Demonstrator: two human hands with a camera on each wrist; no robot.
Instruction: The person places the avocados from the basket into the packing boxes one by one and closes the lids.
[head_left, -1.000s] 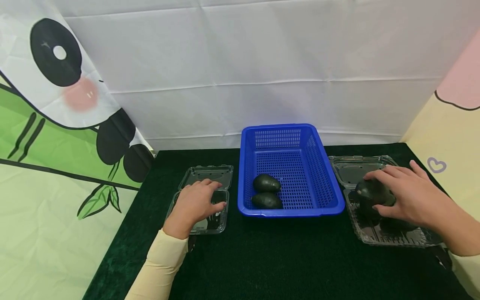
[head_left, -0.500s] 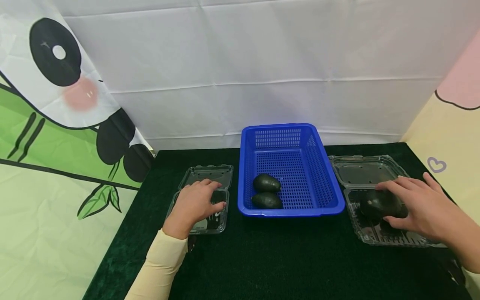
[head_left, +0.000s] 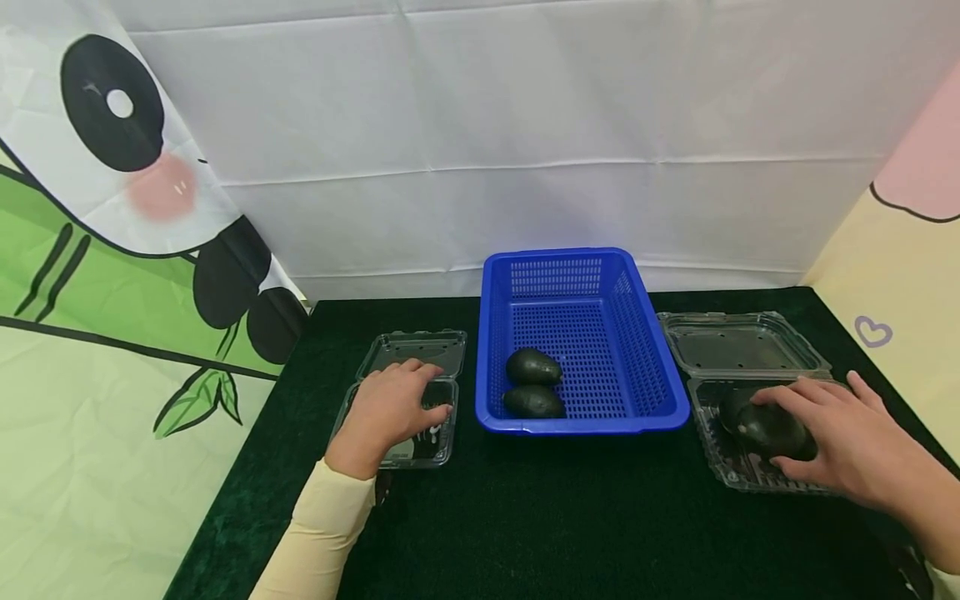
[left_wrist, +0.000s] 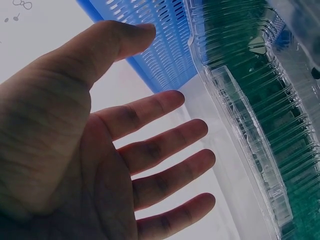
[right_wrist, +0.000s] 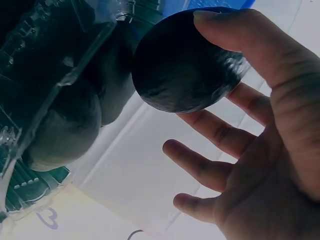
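Where the dark green surface [head_left: 525, 517] begins at the left, one printed panel [head_left: 112, 208] with a cartoon face hangs beside it. Next comes the left hand [head_left: 390, 408], its thumb held well apart from four spread, slightly bent fingers, nothing in its grasp. It hangs over the first of two clear hinged boxes, the smaller left box [head_left: 444, 446], whose one lid is folded back away from the person. In the middle stands one blue basket [head_left: 600, 367], holding two avocados, one [head_left: 533, 367] just behind the other [head_left: 534, 403], both near its left wall. To its right lies the larger right box [head_left: 742, 346], its lid also folded back. Two more avocados, a rounder one [right_wrist: 65, 130] and a darker one [right_wrist: 112, 75], show within it in the right wrist view. Over this box the right hand [head_left: 847, 433] pinches a fifth, the held avocado [right_wrist: 175, 65], between thumb and first fingers; two other fingers stand free. Whether that fruit touches its neighbours, I cannot tell. Farthest right, one purple heart [head_left: 873, 331] marks a yellow panel [head_left: 892, 258].
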